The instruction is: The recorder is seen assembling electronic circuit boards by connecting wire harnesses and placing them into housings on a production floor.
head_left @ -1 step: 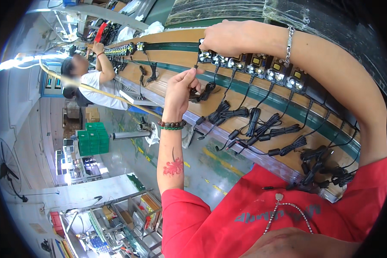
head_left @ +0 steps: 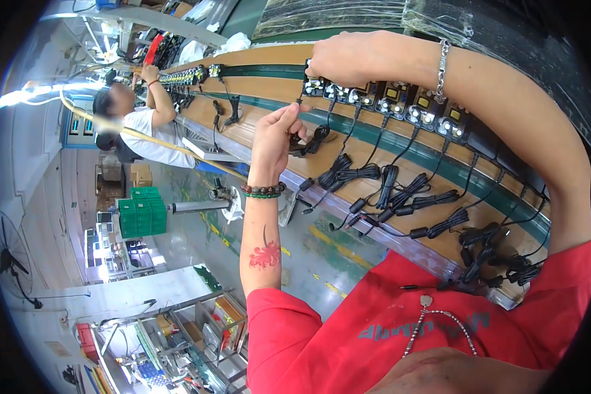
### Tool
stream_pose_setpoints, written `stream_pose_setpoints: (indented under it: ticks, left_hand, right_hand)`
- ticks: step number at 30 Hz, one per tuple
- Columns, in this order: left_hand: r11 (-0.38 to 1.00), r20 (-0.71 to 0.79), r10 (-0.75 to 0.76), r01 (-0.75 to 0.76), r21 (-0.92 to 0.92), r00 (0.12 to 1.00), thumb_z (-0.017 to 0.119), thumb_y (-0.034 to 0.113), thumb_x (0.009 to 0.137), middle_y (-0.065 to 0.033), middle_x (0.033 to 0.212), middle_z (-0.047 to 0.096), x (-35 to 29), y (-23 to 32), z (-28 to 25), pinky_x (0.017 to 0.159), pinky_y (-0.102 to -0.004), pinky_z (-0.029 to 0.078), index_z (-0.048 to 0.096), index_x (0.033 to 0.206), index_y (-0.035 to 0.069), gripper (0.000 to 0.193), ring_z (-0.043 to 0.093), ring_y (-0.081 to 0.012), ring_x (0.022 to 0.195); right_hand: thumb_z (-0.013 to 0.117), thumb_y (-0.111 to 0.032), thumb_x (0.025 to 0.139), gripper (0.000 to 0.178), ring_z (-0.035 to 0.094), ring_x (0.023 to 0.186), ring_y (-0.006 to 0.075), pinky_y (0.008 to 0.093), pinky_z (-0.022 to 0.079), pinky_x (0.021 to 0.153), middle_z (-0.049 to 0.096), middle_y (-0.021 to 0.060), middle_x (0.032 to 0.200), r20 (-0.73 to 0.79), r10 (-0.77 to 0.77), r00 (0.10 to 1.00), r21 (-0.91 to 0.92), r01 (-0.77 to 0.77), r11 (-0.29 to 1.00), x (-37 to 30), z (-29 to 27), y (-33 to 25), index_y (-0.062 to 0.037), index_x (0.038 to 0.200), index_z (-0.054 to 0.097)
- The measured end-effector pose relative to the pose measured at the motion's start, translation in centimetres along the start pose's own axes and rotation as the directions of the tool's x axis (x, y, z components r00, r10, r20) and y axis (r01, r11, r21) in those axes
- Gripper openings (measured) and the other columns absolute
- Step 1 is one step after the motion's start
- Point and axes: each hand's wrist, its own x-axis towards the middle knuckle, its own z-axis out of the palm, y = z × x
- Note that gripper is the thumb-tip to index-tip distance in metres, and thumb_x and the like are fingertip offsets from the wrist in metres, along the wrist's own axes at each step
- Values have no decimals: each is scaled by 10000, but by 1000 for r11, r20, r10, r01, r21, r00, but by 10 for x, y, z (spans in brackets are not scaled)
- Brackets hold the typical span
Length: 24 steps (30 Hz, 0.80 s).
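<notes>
A row of open black power adapters (head_left: 393,97), their circuit boards showing, lines the green strip of the bench. At the row's left end, my right hand (head_left: 345,59) curls its fingers over the endmost adapter (head_left: 313,87); the fingertips are partly hidden. Just below that adapter, my left hand (head_left: 281,134) pinches its black cord (head_left: 300,102) between thumb and forefinger, close to where the cord enters the housing. The other left fingers are folded in. From the other adapters, black cords run toward me to tied cable bundles (head_left: 386,187) on the wooden bench edge.
Plastic-wrapped dark stacks (head_left: 348,18) stand behind the row. Further left along the bench (head_left: 243,134), a co-worker (head_left: 148,125) handles things near more boards (head_left: 184,75). Green crates (head_left: 142,211) stand on the floor beyond. A yellowish hose (head_left: 157,141) crosses the left side.
</notes>
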Motion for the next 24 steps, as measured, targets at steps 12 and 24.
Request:
stream_pose_setpoints:
  ticks: [12, 24]
  left_hand:
    - [991, -61, -122, 119, -60, 991, 627, 184, 1005, 56, 614, 385, 11, 15, 14, 517, -244, 313, 698, 1016, -80, 274, 357, -81, 535]
    - [923, -131, -229, 258, 286, 964, 640, 203, 988, 64, 560, 363, 27, 39, 22, 439, -262, 263, 677, 914, -50, 266, 287, -75, 426]
  right_hand:
    - [631, -107, 925, 177, 674, 973, 380, 443, 561, 832, 679, 191, 1015, -39, -109, 993, 7, 110, 994, -2, -8, 10, 2, 1016, 736]
    - [648, -137, 912, 190, 672, 1009, 369, 466, 575, 831, 656, 171, 1063, -72, -75, 995, 25, 77, 997, -3, 3, 20, -25, 1036, 737]
